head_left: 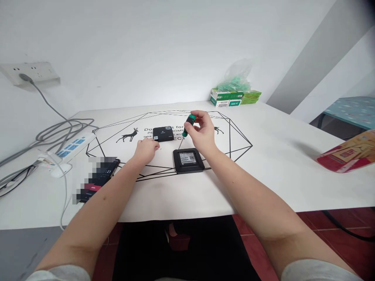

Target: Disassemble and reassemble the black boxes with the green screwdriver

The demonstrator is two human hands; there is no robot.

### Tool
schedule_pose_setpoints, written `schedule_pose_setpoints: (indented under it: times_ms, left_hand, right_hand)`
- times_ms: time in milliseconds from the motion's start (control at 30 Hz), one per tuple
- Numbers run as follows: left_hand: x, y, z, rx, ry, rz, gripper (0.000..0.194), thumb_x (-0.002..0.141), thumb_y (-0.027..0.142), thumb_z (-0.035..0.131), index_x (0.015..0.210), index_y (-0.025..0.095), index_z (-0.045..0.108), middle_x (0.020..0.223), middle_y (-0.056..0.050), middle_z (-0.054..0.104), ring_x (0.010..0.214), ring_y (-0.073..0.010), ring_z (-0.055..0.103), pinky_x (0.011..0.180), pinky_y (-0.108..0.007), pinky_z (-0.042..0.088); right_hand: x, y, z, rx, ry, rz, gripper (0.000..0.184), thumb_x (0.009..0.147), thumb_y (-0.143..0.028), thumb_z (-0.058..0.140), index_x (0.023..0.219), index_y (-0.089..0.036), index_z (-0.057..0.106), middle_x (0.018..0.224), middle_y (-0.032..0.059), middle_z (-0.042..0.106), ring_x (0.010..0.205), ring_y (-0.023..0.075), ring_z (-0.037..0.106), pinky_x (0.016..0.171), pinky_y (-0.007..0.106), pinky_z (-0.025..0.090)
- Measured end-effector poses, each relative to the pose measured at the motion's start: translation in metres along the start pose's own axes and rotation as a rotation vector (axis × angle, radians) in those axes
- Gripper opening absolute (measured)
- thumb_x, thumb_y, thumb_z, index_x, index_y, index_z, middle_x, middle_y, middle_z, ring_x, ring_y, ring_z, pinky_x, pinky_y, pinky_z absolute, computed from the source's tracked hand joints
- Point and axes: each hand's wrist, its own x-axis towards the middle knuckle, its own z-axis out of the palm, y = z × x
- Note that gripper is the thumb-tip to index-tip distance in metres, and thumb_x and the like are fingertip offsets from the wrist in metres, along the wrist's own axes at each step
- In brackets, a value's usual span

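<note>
My right hand (202,130) grips a screwdriver (190,121) by its green and black handle. The shaft slants down to the far left corner of a square black device part (189,168), which lies flat with a white label inside its raised rim. Left of it, my left hand (147,150) rests low over the table with its fingers curled together; whatever they may hold is hidden. Just beyond those fingertips lies a black square cover (163,134) with small stickers on it.
A phone (101,175), partly blurred out, lies by my left forearm. Further left are a power strip (73,146) and coiled grey cable (58,130). Green and white boxes (227,97) under a plastic bag (237,76) stand by the wall. A red and yellow package (345,154) is at right.
</note>
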Motion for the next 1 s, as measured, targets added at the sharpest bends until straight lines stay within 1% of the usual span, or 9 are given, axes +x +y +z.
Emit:
schedule_pose_setpoints:
  times_ms: [167, 300, 400, 500, 567, 633, 733, 867, 1000]
  left_hand:
    - [0.001, -0.002, -0.002, -0.033, 0.033, -0.006, 0.038, 0.105, 0.017, 0.048, 0.108, 0.027, 0.085, 0.126, -0.011, 0.079, 0.127, -0.0364, 0.065, 0.105, -0.053, 0.046]
    - [-0.003, 0.002, -0.009, -0.108, 0.092, 0.023, 0.039, 0.106, 0.021, 0.045, 0.118, 0.025, 0.082, 0.124, -0.012, 0.079, 0.125, -0.0355, 0.067, 0.110, -0.054, 0.050]
    - [-0.015, 0.015, -0.015, -0.276, 0.017, 0.243, 0.041, 0.106, 0.044, 0.053, 0.134, 0.024, 0.077, 0.134, -0.010, 0.075, 0.132, -0.0332, 0.065, 0.119, -0.050, 0.048]
    - [-0.028, 0.033, -0.014, -0.366, -0.173, 0.430, 0.076, 0.094, 0.065, 0.070, 0.158, 0.024, 0.061, 0.164, -0.012, 0.057, 0.155, -0.0371, 0.048, 0.131, -0.050, 0.038]
    - [-0.034, 0.044, -0.009, -0.365, -0.242, 0.437, 0.102, 0.086, 0.073, 0.077, 0.169, 0.023, 0.047, 0.178, -0.014, 0.040, 0.165, -0.0414, 0.034, 0.134, -0.053, 0.032]
    - [-0.036, 0.052, -0.003, -0.342, -0.265, 0.433, 0.113, 0.081, 0.076, 0.080, 0.173, 0.023, 0.039, 0.182, -0.016, 0.032, 0.167, -0.0452, 0.029, 0.135, -0.057, 0.030]
    - [-0.034, 0.058, 0.001, -0.320, -0.237, 0.421, 0.111, 0.083, 0.071, 0.079, 0.173, 0.020, 0.039, 0.178, -0.019, 0.038, 0.163, -0.0463, 0.035, 0.134, -0.057, 0.032]
    - [-0.032, 0.059, -0.001, -0.319, -0.217, 0.408, 0.107, 0.082, 0.063, 0.079, 0.170, 0.015, 0.042, 0.169, -0.021, 0.047, 0.155, -0.0432, 0.046, 0.131, -0.052, 0.038]
    - [-0.032, 0.055, -0.002, -0.334, -0.232, 0.373, 0.104, 0.087, 0.064, 0.074, 0.172, 0.017, 0.038, 0.176, -0.020, 0.038, 0.162, -0.0432, 0.038, 0.131, -0.054, 0.037]
  right_hand:
    - [0.000, -0.002, 0.000, -0.005, -0.004, 0.000, 0.036, 0.088, -0.031, 0.073, 0.123, -0.030, 0.064, 0.118, 0.0059, 0.067, 0.104, 0.0213, 0.063, 0.071, 0.034, 0.060]
    - [0.000, -0.002, 0.000, -0.010, -0.004, -0.004, 0.036, 0.087, -0.032, 0.073, 0.122, -0.030, 0.063, 0.118, 0.0056, 0.067, 0.104, 0.0208, 0.063, 0.071, 0.033, 0.060]
    - [0.000, -0.003, 0.000, 0.001, -0.004, -0.002, 0.034, 0.086, -0.029, 0.071, 0.120, -0.029, 0.065, 0.116, 0.0055, 0.067, 0.102, 0.0204, 0.063, 0.069, 0.031, 0.058]
    - [-0.002, -0.005, 0.000, 0.046, -0.040, -0.001, 0.034, 0.085, -0.027, 0.071, 0.118, -0.029, 0.066, 0.112, 0.0053, 0.067, 0.100, 0.0203, 0.062, 0.065, 0.030, 0.056]
    - [-0.005, -0.008, 0.001, 0.075, -0.077, -0.007, 0.034, 0.084, -0.027, 0.072, 0.117, -0.029, 0.066, 0.111, 0.0049, 0.067, 0.099, 0.0202, 0.063, 0.064, 0.030, 0.056]
    - [-0.008, -0.011, 0.002, 0.082, -0.112, -0.020, 0.034, 0.084, -0.028, 0.073, 0.117, -0.029, 0.067, 0.113, 0.0048, 0.067, 0.100, 0.0200, 0.064, 0.065, 0.030, 0.056]
    - [-0.012, -0.014, 0.004, 0.065, -0.155, -0.044, 0.032, 0.084, -0.028, 0.074, 0.116, -0.030, 0.067, 0.116, 0.0047, 0.067, 0.102, 0.0204, 0.065, 0.069, 0.032, 0.058]
    - [-0.016, -0.016, 0.004, 0.034, -0.189, -0.066, 0.031, 0.084, -0.027, 0.074, 0.114, -0.029, 0.067, 0.114, 0.0044, 0.068, 0.100, 0.0207, 0.067, 0.071, 0.034, 0.060]
    - [-0.017, -0.017, 0.005, 0.016, -0.205, -0.099, 0.031, 0.084, -0.028, 0.074, 0.115, -0.029, 0.067, 0.114, 0.0044, 0.068, 0.097, 0.0201, 0.067, 0.070, 0.035, 0.060]
